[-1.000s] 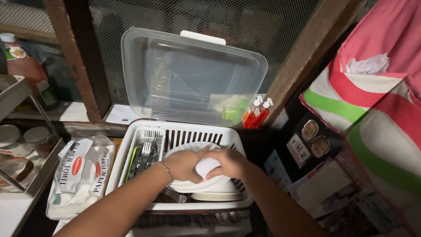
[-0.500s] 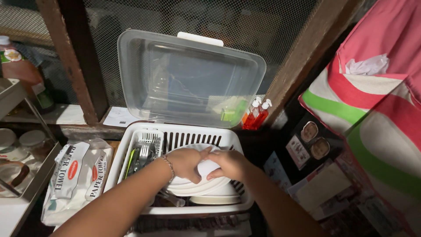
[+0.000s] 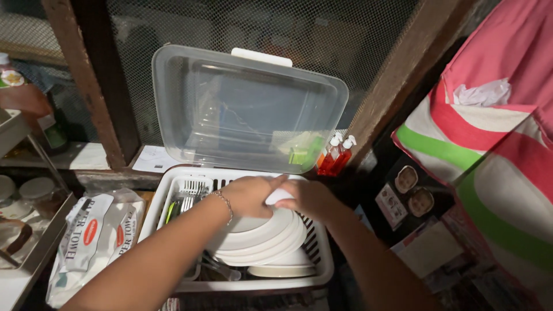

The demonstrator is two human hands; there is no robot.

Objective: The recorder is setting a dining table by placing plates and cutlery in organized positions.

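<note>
A white plastic dish rack (image 3: 154,216) stands low in the middle, its clear lid (image 3: 247,109) tilted open behind it. Several white plates (image 3: 262,239) lean stacked inside. My left hand (image 3: 250,194), with a thin bracelet at the wrist, and my right hand (image 3: 311,198) both grip the upper rim of the plates near the back of the rack. Forks and other cutlery (image 3: 193,196) stand in a compartment at the rack's left. A white bowl (image 3: 282,269) lies at the front under the plates.
A paper towel pack (image 3: 92,239) lies left of the rack. A metal shelf with jars (image 3: 31,193) is at far left. Two small red pump bottles (image 3: 334,155) stand behind the rack by a wooden post. Wire mesh backs the scene; striped pink cloth (image 3: 495,132) hangs right.
Both hands have moved up and back along the plates toward the rear of the rack. The plates now lean further forward, with more of their faces showing.
</note>
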